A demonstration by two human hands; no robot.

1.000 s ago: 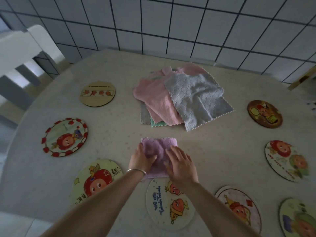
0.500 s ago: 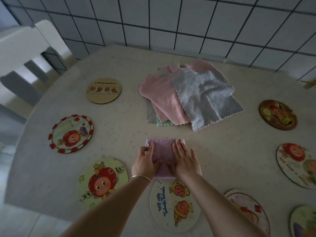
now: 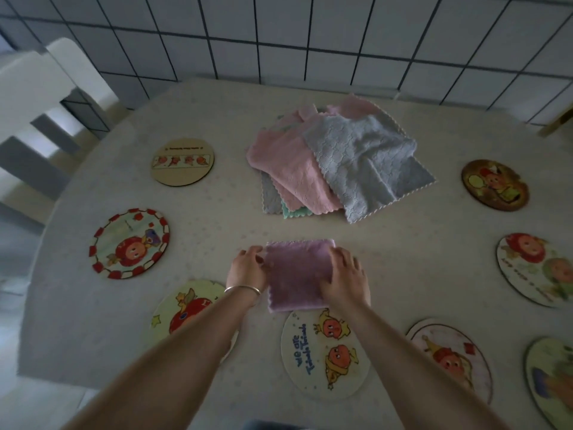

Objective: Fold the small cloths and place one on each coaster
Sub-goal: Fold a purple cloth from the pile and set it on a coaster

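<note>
A folded purple cloth (image 3: 296, 273) lies flat on the table (image 3: 217, 231), its near edge just over the rim of a round coaster with two cartoon faces (image 3: 324, 355). My left hand (image 3: 246, 270) grips the cloth's left edge. My right hand (image 3: 344, 279) rests on its right side, fingers spread. Behind it sits a loose pile of unfolded cloths (image 3: 335, 169), pink, grey and green. More round coasters ring the table: a tan coaster (image 3: 182, 162), a red-bordered coaster (image 3: 129, 243), an apple coaster (image 3: 186, 308).
Further coasters lie on the right: a brown coaster (image 3: 494, 185), a two-figure coaster (image 3: 533, 270), one at the near right (image 3: 449, 356) and one cut by the frame's corner (image 3: 555, 380). A white chair (image 3: 34, 97) stands at the left. A tiled wall backs the table.
Both hands slid from the cloth's middle out to its left and right edges. The cloth now lies flatter and squarer; the camera tilted slightly.
</note>
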